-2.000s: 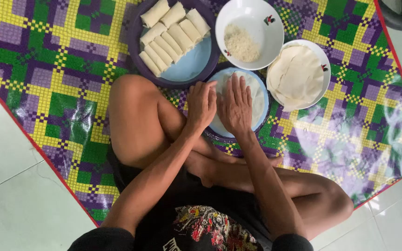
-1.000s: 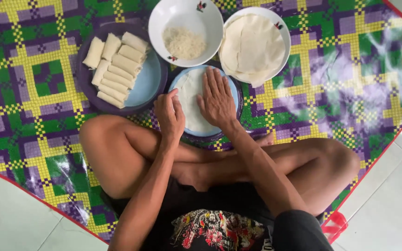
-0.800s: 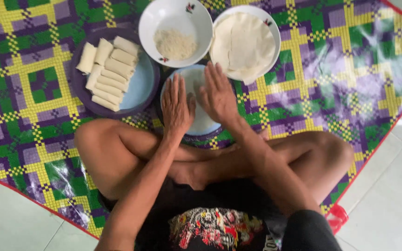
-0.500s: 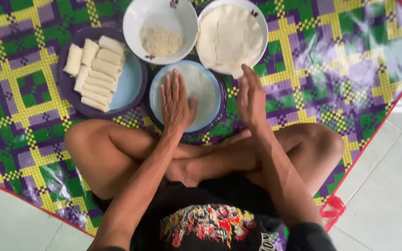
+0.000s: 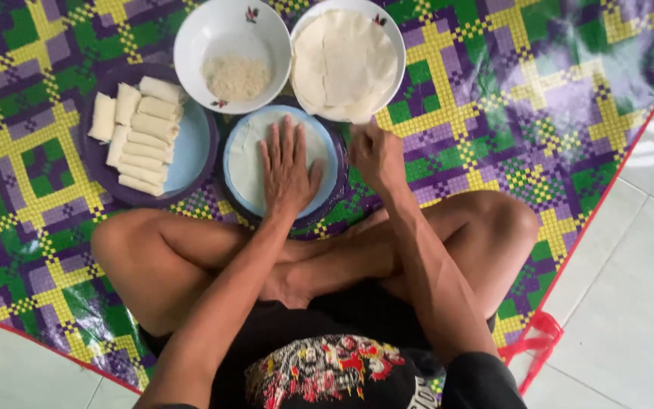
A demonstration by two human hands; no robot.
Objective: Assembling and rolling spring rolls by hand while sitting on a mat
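Wrapper (image 5: 255, 151) lies flat on blue plate (image 5: 327, 193) w/ left hand (image 5: 288, 170) spread on it, right hand (image 5: 376, 155) pinching edge of next sheet in stack bowl (image 5: 395, 30); step looks like laying wrappers, next needs gentle peel.

A thin pale wrapper (image 5: 255, 155) lies flat on a round blue plate (image 5: 327, 193). More wrappers (image 5: 342, 60) sit stacked in a white bowl (image 5: 397, 38) just behind.

A black sleeveless top (image 5: 342, 341) with a red, yellow and white print on the chest is being worn; arms and legs are being left bare.
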